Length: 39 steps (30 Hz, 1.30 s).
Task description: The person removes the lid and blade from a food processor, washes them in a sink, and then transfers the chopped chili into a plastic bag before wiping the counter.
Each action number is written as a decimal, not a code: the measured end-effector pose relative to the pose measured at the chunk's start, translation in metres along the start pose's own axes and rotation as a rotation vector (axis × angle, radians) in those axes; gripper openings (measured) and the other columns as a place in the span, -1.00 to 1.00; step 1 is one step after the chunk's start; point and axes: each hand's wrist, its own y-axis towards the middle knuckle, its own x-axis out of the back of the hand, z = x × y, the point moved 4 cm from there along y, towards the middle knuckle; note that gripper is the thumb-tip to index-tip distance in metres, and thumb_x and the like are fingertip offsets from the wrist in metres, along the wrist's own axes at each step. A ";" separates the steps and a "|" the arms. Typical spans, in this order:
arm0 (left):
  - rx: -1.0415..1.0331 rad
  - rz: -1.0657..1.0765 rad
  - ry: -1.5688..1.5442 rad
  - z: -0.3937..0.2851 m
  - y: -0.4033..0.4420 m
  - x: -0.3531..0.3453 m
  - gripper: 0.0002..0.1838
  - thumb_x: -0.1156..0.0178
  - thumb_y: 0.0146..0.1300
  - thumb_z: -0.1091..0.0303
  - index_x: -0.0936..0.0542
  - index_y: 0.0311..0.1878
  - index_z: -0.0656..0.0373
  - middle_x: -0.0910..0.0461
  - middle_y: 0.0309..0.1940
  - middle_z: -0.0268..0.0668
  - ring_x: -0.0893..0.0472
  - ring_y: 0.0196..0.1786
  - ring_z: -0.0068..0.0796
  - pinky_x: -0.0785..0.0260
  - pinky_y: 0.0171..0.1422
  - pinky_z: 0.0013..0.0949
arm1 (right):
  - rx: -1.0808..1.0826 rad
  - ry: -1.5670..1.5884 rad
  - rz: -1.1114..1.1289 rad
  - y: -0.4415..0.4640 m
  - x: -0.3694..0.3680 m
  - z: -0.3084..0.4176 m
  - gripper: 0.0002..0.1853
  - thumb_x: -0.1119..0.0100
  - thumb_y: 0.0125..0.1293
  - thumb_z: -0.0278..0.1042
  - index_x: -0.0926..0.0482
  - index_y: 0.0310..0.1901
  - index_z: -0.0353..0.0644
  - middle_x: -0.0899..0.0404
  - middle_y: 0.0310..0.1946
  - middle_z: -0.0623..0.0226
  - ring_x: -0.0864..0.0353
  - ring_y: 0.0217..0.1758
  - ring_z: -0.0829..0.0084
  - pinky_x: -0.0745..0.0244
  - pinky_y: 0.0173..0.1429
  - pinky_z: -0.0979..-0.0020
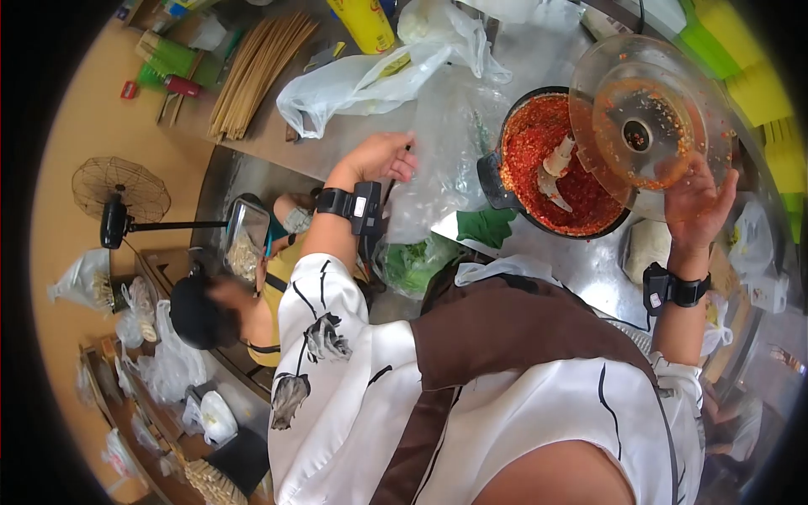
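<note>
My right hand [700, 200] grips the near rim of a clear round lid [715, 93], smeared inside with red bits and tilted over the right side of a food processor bowl [490, 179]. Red chopped chili [539, 118] coats the bowl, and a blade [551, 168] stands in its middle. To the left of the bowl, my left hand [379, 158] is raised with its fingers curled. Something thin and dark shows at those fingers, too small to name. A dark green cloth or leaf [486, 227] lies just below the bowl's handle.
White plastic bags [362, 84], a yellow can [364, 25] and a bundle of wooden sticks [257, 71] lie at the back. On the left, a person in a dark cap [200, 311] is near a tray [248, 236] and a fan [118, 202]. Yellow-green containers [762, 93] line the right.
</note>
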 end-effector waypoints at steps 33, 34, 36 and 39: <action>-0.360 0.186 1.091 -0.114 -0.006 -0.024 -0.68 0.00 0.27 0.25 -0.67 -0.18 0.25 -0.66 -0.24 -0.15 -0.63 -0.16 -0.28 -0.40 0.05 -0.29 | 0.070 -0.125 -0.224 -0.009 -0.016 -0.011 -0.26 0.37 0.37 0.33 -0.50 -0.07 -0.33 -0.53 -0.20 0.35 -0.45 -0.10 0.46 -0.25 0.06 0.45; -0.430 0.230 0.915 -0.113 -0.022 -0.028 -0.64 0.03 0.31 0.22 -0.66 -0.16 0.29 -0.66 -0.25 -0.15 -0.62 -0.19 -0.31 -0.39 0.07 -0.29 | 0.068 -0.119 -0.224 -0.009 -0.019 -0.012 -0.26 0.37 0.37 0.33 -0.50 -0.07 -0.32 -0.53 -0.20 0.34 -0.45 -0.10 0.46 -0.26 0.06 0.44; -0.437 0.275 0.662 -0.114 -0.054 -0.043 -0.58 0.15 0.35 0.25 -0.61 -0.09 0.37 -0.66 -0.24 -0.07 -0.62 -0.20 -0.26 -0.39 0.08 -0.28 | 0.067 -0.132 -0.211 -0.008 -0.022 -0.013 -0.26 0.38 0.38 0.32 -0.51 -0.07 -0.32 -0.54 -0.21 0.33 -0.45 -0.10 0.45 -0.26 0.07 0.43; -0.464 0.305 0.274 -0.117 -0.099 -0.057 -0.52 0.26 0.36 0.28 -0.51 0.01 0.50 -0.64 -0.23 0.06 -0.62 -0.20 -0.14 -0.39 0.09 -0.24 | 0.051 -0.132 -0.166 -0.005 -0.024 -0.018 -0.25 0.40 0.38 0.32 -0.51 -0.07 -0.32 -0.55 -0.23 0.33 -0.46 -0.10 0.45 -0.27 0.08 0.43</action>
